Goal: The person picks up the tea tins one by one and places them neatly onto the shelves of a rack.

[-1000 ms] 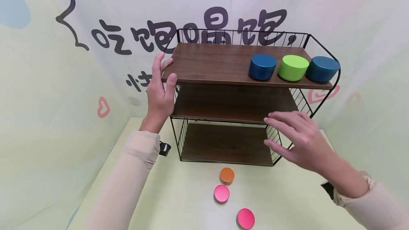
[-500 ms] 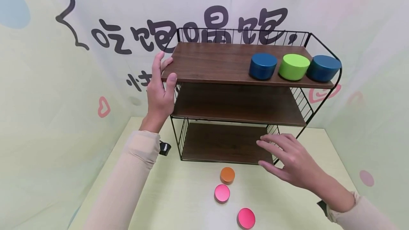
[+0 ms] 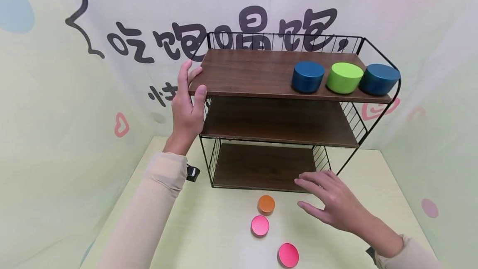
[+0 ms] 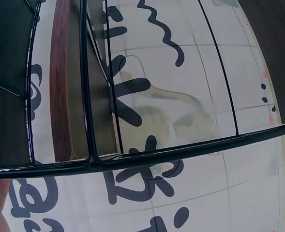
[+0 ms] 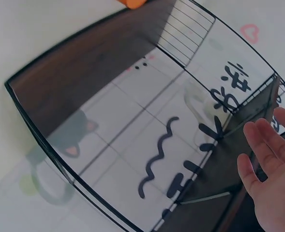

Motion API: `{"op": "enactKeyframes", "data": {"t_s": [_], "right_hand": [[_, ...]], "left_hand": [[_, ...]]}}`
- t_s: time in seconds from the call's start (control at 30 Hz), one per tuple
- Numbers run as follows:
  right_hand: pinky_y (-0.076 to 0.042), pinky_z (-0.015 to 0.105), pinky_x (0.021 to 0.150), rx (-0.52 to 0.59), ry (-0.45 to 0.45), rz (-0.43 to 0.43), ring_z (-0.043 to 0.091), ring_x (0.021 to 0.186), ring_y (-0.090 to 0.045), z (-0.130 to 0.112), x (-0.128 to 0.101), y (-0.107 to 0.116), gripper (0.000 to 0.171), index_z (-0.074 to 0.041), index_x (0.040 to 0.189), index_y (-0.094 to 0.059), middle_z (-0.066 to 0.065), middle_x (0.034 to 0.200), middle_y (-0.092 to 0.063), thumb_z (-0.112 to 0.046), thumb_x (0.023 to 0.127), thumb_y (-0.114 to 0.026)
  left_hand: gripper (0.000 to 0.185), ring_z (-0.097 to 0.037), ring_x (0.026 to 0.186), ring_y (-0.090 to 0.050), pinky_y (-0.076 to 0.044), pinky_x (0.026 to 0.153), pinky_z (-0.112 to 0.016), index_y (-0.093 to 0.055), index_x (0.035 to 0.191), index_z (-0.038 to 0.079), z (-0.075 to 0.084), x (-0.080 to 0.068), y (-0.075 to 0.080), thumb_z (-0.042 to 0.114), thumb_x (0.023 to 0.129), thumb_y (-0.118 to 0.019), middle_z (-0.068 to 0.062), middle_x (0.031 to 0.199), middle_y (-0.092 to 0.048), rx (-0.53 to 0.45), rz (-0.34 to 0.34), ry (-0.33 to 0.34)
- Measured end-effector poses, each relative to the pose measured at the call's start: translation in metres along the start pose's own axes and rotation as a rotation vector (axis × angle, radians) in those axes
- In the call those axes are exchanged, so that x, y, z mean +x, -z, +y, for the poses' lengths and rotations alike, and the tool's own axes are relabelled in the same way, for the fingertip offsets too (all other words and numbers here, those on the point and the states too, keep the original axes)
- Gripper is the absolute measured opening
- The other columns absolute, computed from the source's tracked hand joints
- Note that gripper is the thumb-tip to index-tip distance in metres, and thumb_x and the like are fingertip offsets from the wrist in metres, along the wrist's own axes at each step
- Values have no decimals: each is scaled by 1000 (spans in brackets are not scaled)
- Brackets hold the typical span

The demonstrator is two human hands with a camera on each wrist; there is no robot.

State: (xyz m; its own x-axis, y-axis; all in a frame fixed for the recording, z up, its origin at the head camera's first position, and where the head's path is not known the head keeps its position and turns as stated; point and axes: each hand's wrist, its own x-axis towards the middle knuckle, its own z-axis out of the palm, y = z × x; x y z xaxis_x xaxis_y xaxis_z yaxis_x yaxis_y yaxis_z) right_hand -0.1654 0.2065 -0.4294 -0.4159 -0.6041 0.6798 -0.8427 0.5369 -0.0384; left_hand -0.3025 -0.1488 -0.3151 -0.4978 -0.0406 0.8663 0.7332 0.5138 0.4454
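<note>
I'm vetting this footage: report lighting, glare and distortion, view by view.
Head: brightly lit, pale glare on the table, the bottom shelf dark. Left wrist: duller, the black rail appears bowed. Right wrist: also muted, a wooden board with curved-looking edges.

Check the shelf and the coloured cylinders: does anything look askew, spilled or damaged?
Nothing stands out. On the top board, two blue cylinders and a green cylinder between them stand upright; on the table, an orange cylinder and two pink cylinders sit flat.
</note>
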Motion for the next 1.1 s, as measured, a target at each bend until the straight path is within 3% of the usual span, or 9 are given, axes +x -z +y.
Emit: {"op": "enactKeyframes", "data": {"t_s": [0.37,0.63,0.87,1.1], "right_hand": [[-47,38,85,35,-56,-87,21,100,-62,-10,-26,-25,44,-10,121,-69,5,116,-67,-46,96,-62],[-44,33,87,52,-48,-107,18,101,-62,-19,-48,-47,39,-13,119,-69,1,116,-66,-44,95,-64],[-40,29,92,81,-125,-186,16,103,-61,-25,-68,-58,42,-16,122,-68,-1,118,-65,-43,90,-72],[-40,27,92,113,-117,-191,16,102,-61,-32,-82,-68,44,-18,124,-67,-2,118,-65,-41,88,-74]], "left_hand": [[64,-12,128,-53,-40,80,-39,-37,149,9,-1,-1,0,52,102,-42,-2,137,-60,-10,4,1],[63,-12,128,-53,-39,74,-40,-37,149,8,0,0,0,51,102,-42,-3,137,-60,-10,7,-2],[62,-12,127,-53,-40,76,-41,-37,149,9,1,0,-1,50,102,-42,-2,137,-60,-14,4,8],[64,-12,129,-52,-40,77,-41,-37,149,9,-1,0,-2,51,102,-42,-2,137,-60,-11,9,5]]}}
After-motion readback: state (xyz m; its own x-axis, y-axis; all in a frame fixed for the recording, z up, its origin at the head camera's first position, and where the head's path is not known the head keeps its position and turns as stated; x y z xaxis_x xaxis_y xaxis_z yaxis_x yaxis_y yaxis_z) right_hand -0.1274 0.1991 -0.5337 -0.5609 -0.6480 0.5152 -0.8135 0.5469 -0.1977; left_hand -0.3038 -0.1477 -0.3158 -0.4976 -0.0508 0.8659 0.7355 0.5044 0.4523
